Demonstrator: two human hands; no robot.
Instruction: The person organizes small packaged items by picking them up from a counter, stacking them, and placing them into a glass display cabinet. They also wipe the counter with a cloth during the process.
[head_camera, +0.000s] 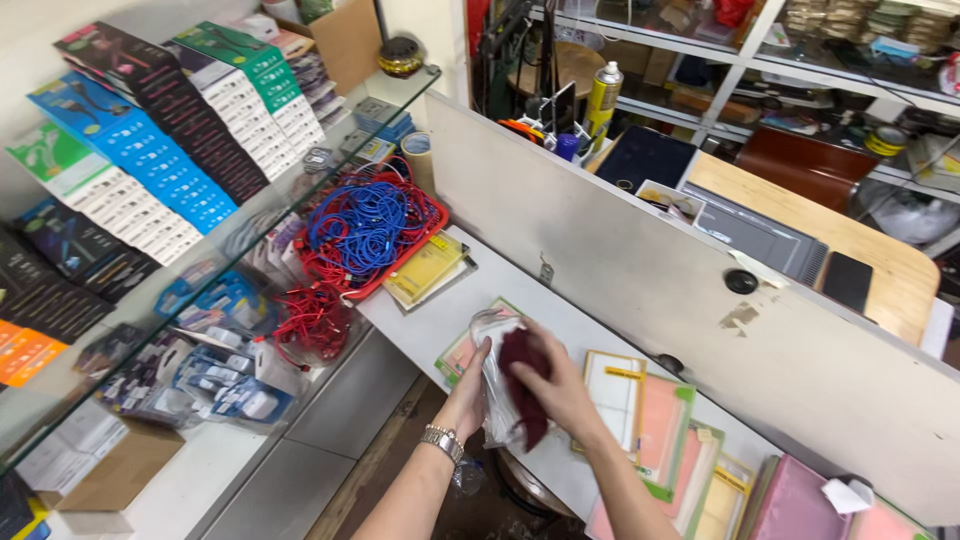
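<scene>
Dark red cloth (526, 385) is gripped by the fingers of the right hand (553, 385) and pressed on a clear plastic sleeve (492, 375), which the left hand (470, 395) grasps at its edge, low in the middle of the frame. Judged from this, the wiping is under way; the flat packets (655, 425) on the white surface (470, 290) to the right lie untouched.

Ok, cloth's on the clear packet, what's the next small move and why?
Probably draw the dark red cloth down the clear packet: the right hand presses it near the packet's top, while the left hand steadies the edge.
</scene>
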